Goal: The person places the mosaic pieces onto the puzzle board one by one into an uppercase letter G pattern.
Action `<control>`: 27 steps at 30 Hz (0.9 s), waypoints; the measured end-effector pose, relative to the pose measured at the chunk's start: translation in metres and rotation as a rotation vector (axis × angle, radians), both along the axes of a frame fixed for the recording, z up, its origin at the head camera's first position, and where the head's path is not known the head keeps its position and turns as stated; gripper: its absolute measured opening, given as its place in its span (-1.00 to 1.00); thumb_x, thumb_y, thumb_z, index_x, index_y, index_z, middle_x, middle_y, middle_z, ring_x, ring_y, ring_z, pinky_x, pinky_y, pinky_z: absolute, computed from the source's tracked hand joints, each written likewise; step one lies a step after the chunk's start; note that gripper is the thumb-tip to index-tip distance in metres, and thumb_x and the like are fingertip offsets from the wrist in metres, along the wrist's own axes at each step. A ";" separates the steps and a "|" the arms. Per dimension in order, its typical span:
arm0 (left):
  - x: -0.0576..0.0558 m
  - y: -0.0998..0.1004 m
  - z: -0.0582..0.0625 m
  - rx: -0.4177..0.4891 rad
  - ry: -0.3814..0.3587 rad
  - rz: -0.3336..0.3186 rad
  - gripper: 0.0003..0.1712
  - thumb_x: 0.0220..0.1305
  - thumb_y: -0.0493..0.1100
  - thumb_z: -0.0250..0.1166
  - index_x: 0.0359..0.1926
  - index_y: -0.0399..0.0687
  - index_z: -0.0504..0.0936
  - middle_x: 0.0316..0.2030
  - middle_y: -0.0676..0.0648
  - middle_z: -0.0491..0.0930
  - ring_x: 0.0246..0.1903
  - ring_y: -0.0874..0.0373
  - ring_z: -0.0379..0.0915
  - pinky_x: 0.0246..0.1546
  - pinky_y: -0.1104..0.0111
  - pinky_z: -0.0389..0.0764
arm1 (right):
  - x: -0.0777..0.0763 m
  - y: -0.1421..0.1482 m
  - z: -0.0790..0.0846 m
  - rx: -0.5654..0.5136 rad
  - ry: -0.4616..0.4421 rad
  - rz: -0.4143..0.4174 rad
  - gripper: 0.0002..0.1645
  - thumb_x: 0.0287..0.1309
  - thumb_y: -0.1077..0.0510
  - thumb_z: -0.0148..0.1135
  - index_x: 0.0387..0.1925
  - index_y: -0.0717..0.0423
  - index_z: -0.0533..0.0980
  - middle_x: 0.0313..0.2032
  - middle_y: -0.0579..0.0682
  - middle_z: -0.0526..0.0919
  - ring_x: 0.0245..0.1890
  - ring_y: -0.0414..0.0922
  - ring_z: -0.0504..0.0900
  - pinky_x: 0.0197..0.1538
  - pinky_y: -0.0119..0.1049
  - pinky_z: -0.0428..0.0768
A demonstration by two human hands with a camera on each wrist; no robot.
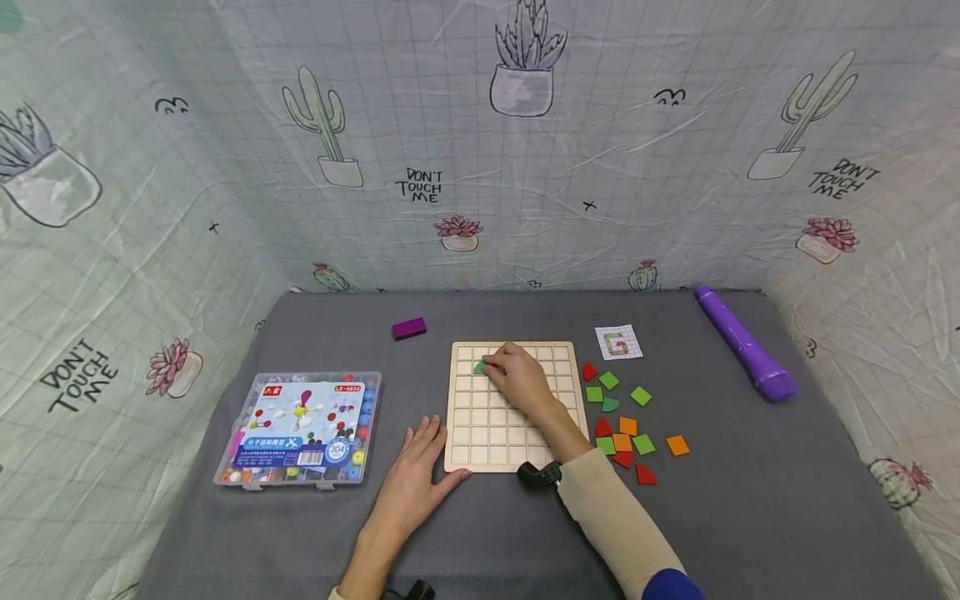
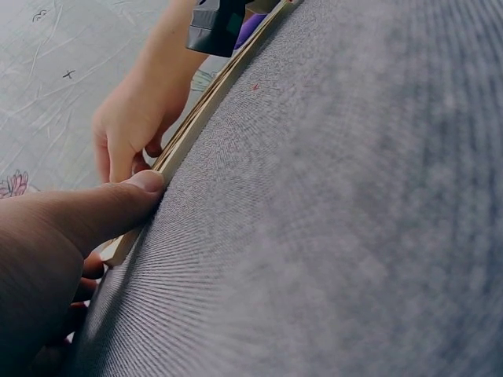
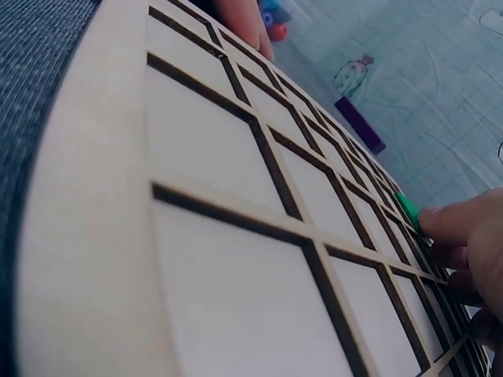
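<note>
A wooden grid board (image 1: 459, 450) lies flat on the grey table. My right hand (image 1: 517, 379) reaches over it and pinches a small green tile (image 1: 478, 367) at the upper left cells. In the right wrist view, that green tile (image 3: 408, 210) stands tilted between thumb and fingers above the grid. My left hand (image 1: 412, 471) lies with straight, spread fingers at the board's lower left corner. Its thumb touches the board's edge (image 2: 189, 143) in the left wrist view. Much of the grid's middle is hidden under the right hand and forearm.
Several green tiles (image 1: 641, 396), red tiles (image 1: 646, 475) and orange tiles (image 1: 678, 446) lie right of the board. A pattern card (image 1: 618, 342) and a purple microphone (image 1: 746, 343) are behind them. Leftward are a purple block (image 1: 408, 329) and a plastic case of coloured balls (image 1: 300, 429).
</note>
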State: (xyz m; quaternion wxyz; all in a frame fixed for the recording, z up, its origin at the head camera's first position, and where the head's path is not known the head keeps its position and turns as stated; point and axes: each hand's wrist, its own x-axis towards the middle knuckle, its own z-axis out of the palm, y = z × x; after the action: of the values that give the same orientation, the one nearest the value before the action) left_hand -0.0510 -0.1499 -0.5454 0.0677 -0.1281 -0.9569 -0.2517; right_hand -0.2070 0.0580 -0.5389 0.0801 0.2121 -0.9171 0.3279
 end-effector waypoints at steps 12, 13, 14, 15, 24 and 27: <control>0.001 0.001 -0.001 0.002 0.016 0.005 -0.10 0.12 0.22 0.46 0.31 -0.29 0.51 0.37 -0.29 0.41 0.42 -0.19 0.30 0.47 -0.10 0.29 | -0.001 0.000 -0.004 0.046 0.059 0.009 -0.70 0.31 0.07 0.32 -0.01 0.10 0.72 -0.24 -0.03 0.60 -0.35 -0.18 0.57 -0.33 -0.32 0.59; 0.001 0.001 -0.001 0.002 0.012 0.007 -0.10 0.12 0.22 0.46 0.31 -0.29 0.50 0.38 -0.29 0.41 0.43 -0.18 0.29 0.48 -0.09 0.28 | -0.001 0.000 -0.004 0.048 0.055 0.009 -0.70 0.31 0.07 0.31 0.00 0.10 0.72 -0.24 -0.03 0.60 -0.35 -0.18 0.58 -0.33 -0.32 0.59; 0.001 0.001 -0.001 0.001 0.008 0.007 -0.10 0.12 0.22 0.45 0.31 -0.29 0.50 0.38 -0.29 0.41 0.43 -0.19 0.28 0.48 -0.09 0.28 | -0.001 0.000 -0.004 0.051 0.054 0.009 -0.69 0.32 0.06 0.30 0.00 0.10 0.71 -0.23 -0.04 0.61 -0.35 -0.18 0.58 -0.33 -0.32 0.59; 0.001 0.001 -0.001 0.001 0.003 0.006 -0.11 0.13 0.21 0.45 0.32 -0.29 0.50 0.38 -0.29 0.40 0.43 -0.19 0.28 0.49 -0.09 0.27 | 0.000 0.000 -0.003 0.052 0.048 0.009 -0.69 0.33 0.06 0.29 0.01 0.10 0.71 -0.23 -0.04 0.61 -0.35 -0.18 0.58 -0.33 -0.33 0.59; 0.001 0.001 0.001 0.002 -0.029 0.007 -0.11 0.16 0.22 0.43 0.34 -0.27 0.48 0.40 -0.28 0.38 0.45 -0.18 0.25 0.51 -0.08 0.23 | 0.004 0.005 0.006 -0.038 -0.058 0.018 -0.62 0.38 0.04 0.23 0.11 0.13 0.64 -0.18 -0.05 0.61 -0.30 -0.20 0.53 -0.23 -0.27 0.62; 0.001 0.001 0.001 0.003 -0.022 0.008 -0.11 0.15 0.22 0.43 0.33 -0.27 0.49 0.40 -0.28 0.39 0.45 -0.18 0.25 0.52 -0.07 0.23 | 0.006 0.008 0.009 -0.055 -0.089 0.005 -0.61 0.38 0.03 0.23 0.12 0.12 0.63 -0.21 -0.06 0.60 -0.32 -0.18 0.46 -0.25 -0.26 0.56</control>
State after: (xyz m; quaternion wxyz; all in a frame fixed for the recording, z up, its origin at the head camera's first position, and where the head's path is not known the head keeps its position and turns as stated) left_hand -0.0501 -0.1491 -0.5443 0.0584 -0.1211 -0.9578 -0.2542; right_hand -0.2010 0.0663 -0.5298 0.0444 0.1975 -0.9097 0.3625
